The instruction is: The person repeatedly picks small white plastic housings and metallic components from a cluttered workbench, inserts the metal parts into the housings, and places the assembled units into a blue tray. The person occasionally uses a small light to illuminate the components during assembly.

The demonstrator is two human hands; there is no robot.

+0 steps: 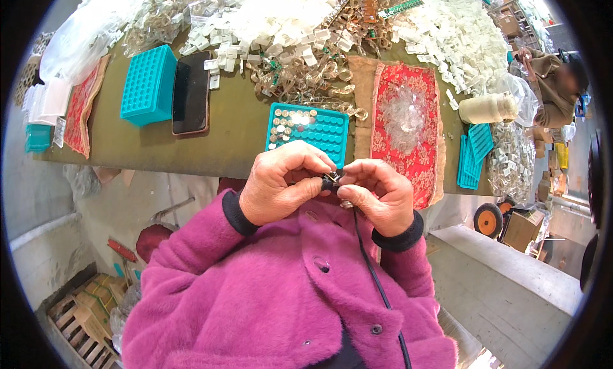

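Observation:
My left hand (279, 182) and my right hand (384, 195) meet in front of my chest, at the table's near edge. Both are closed, fingertips pinching a small dark piece with a bit of metal (331, 177); its kind is too small to make out. A small shiny round bit (346, 204) shows under my right fingertips. From there a thin black cord (373, 276) runs down over the pink jacket; whether it joins the held piece is hidden. Just beyond my hands lies a teal tray (327, 139) of round pockets, with several small silver and white discs (285, 123) at its left.
Clear plastic bits (405, 117) lie on a red patterned cloth (424, 158) at right. Left stand a teal block (148, 88) and a phone (190, 94). Piles of white plastic pieces (453, 40) cover the back. Far right are teal trays (476, 152), a spool (488, 107) and another person (554, 88).

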